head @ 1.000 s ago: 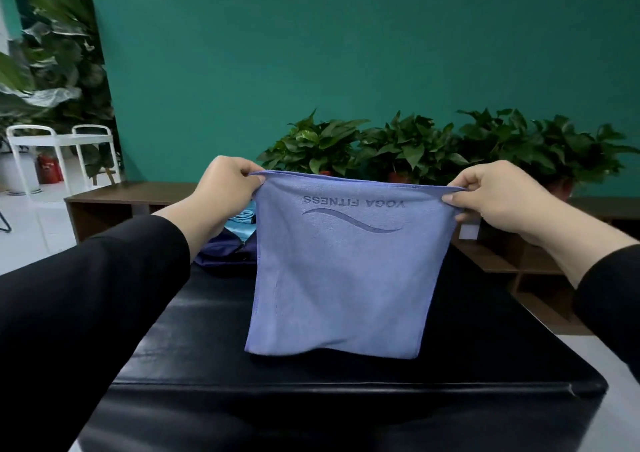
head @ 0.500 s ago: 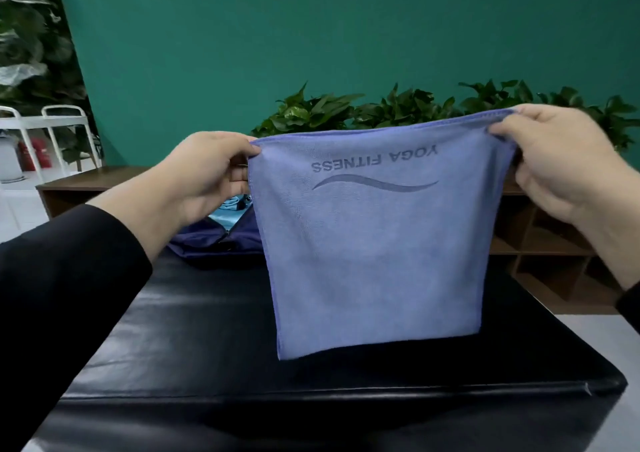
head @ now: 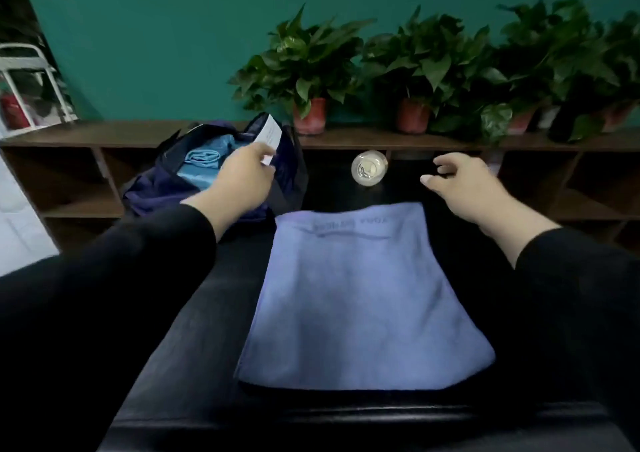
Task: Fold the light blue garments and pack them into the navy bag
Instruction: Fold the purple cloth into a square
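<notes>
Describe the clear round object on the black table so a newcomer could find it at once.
Start at the black table with the lavender towel lying flat on it. Beyond the towel's far edge, near the wooden shelf, sits a small clear glass jar. It is the only transparent thing there, right of the navy bag.

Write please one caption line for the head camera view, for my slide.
Folded blue towel lies flat on the black table; both hands hover empty beside the navy bag.
</notes>
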